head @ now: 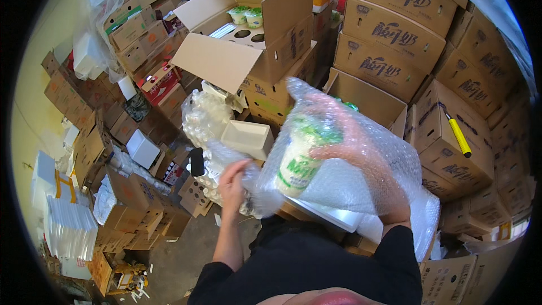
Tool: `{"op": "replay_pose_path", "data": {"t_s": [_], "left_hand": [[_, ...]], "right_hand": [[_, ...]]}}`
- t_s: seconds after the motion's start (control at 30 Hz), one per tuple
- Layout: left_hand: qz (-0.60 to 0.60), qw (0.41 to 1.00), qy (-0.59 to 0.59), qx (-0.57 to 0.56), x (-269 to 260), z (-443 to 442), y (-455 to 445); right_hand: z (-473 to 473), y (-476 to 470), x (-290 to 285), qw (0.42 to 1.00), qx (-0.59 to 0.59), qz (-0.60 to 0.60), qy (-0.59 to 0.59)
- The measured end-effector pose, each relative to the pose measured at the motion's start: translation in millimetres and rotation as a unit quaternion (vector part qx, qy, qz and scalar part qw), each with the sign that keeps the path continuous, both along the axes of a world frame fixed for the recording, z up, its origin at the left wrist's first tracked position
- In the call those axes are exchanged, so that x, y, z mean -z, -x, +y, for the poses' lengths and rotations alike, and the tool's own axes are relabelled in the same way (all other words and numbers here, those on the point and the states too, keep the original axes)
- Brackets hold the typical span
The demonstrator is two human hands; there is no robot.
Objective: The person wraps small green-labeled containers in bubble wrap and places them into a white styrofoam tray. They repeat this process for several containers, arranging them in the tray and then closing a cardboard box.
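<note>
My right hand (pixel 334 148) is inside a clear bubble-wrap bag (pixel 398 165), which reaches back over the forearm. Through the film I see it gripping white-and-green plastic cups (pixel 298 171), tilted and seemingly stacked; the wrap blurs how many. To the left, my left hand (pixel 233 180) pinches a blurred edge of the bubble wrap between thumb and fingers. A white foam box (pixel 343 214) shows partly below the bag, close to my body.
An open carton (pixel 288 29) ahead holds lidded cups in a holed insert. Tall stacked cartons (pixel 389 38) rise at right; a yellow utility knife (pixel 458 135) lies on one. Bagged white bottles (pixel 205 114), a foam tray (pixel 247 137) and a black phone (pixel 196 162) sit left.
</note>
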State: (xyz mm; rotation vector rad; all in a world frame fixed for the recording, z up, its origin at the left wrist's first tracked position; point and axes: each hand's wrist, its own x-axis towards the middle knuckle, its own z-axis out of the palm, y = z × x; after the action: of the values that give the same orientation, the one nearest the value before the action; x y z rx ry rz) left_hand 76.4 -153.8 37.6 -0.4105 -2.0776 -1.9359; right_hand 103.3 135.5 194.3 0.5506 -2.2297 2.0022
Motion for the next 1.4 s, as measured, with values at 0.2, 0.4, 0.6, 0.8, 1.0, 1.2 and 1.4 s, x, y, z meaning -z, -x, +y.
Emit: {"op": "replay_pose_path", "data": {"t_s": [0.2,0.4,0.6,0.8,1.0,1.2,1.4], "left_hand": [[-0.349,0.813,-0.375,0.277,26.9,59.3,-20.0],[-0.384,0.747,-0.488,0.237,24.8,62.2,-24.4],[-0.338,0.684,-0.578,0.289,40.2,45.4,-18.6],[-0.435,0.56,-0.598,0.374,61.3,62.8,-30.2],[-0.459,0.592,-0.528,0.4,60.6,73.3,-58.7],[-0.427,0.662,-0.486,0.378,63.3,38.9,-68.9],[-0.422,0.682,-0.463,0.377,64.3,30.4,-72.0]], "right_hand": [[-22.2,25.8,11.3,0.858,-0.053,0.133,-0.493],[15.3,-9.9,-28.9,0.888,-0.237,0.224,-0.324],[-9.4,-63.6,-54.5,0.826,-0.123,0.321,-0.447],[-0.7,-4.7,-20.1,0.875,-0.014,0.462,0.148],[-46.9,30.8,45.4,0.945,-0.136,0.296,-0.021],[-18.2,35.1,32.4,0.935,-0.077,0.298,0.173],[-50.6,2.7,42.4,0.918,-0.294,0.258,-0.073]]}}
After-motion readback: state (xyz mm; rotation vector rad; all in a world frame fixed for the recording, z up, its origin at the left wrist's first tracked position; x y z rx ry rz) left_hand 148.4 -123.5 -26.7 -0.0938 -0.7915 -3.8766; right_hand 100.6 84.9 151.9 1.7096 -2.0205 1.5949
